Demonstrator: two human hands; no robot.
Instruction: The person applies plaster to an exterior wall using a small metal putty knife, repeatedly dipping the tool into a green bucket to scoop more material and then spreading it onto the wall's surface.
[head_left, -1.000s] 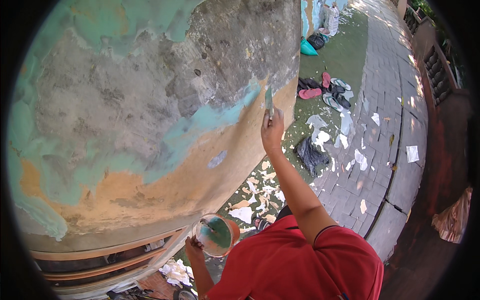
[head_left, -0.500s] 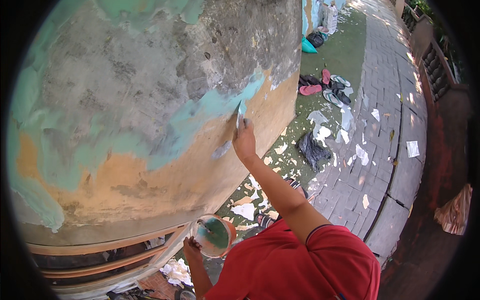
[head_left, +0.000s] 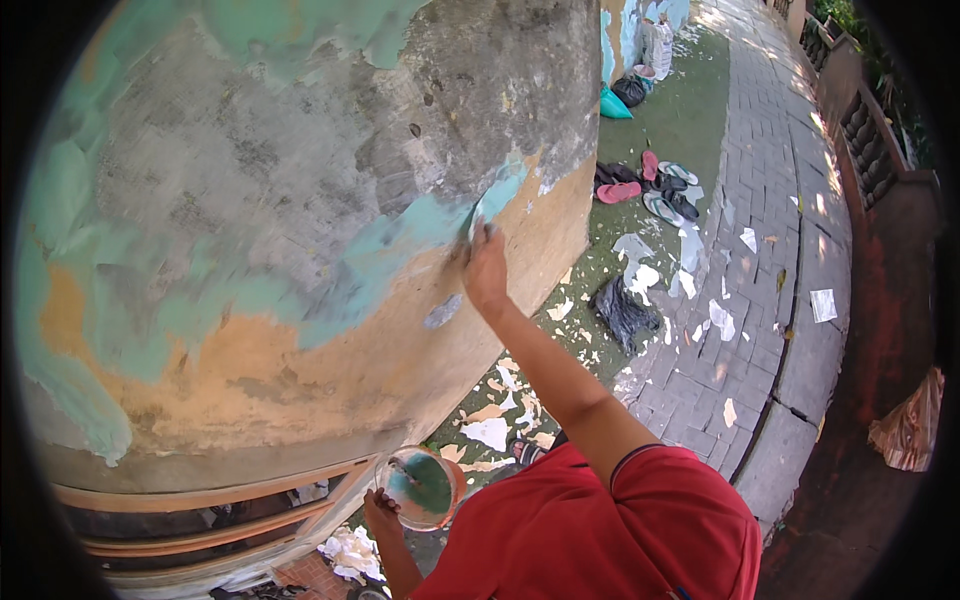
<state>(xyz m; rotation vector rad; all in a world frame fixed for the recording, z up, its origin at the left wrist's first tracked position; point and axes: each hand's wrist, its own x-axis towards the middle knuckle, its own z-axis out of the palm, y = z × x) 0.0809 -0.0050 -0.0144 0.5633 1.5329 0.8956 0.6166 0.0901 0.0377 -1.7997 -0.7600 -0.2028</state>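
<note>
Green coating [head_left: 62, 210] edges the left of a weathered wall [head_left: 240, 365], framing a broad grey patch above a tan lower band, with orange-brown slats [head_left: 200, 488] underneath. At lower left, a person's left hand [head_left: 381, 513] has its grip closed at the left edge of a bucket [head_left: 459, 482] holding green paste [head_left: 432, 488], tilted beside the wearer's red shirt [head_left: 600, 525]. At centre, the right hand [head_left: 486, 265], its grip curled firmly around a putty knife [head_left: 479, 214], works with the blade up at the turquoise strip where grey meets tan; whether the whole edge touches cannot be told. Pale flakes [head_left: 488, 432] litter the green ground beyond. Farther right are a crumpled black plastic bag [head_left: 622, 312], a cluster of flip-flops [head_left: 619, 192] and a grey paved path [head_left: 740, 300], with a brownish, crumpled bag [head_left: 908, 425] at far right.
</note>
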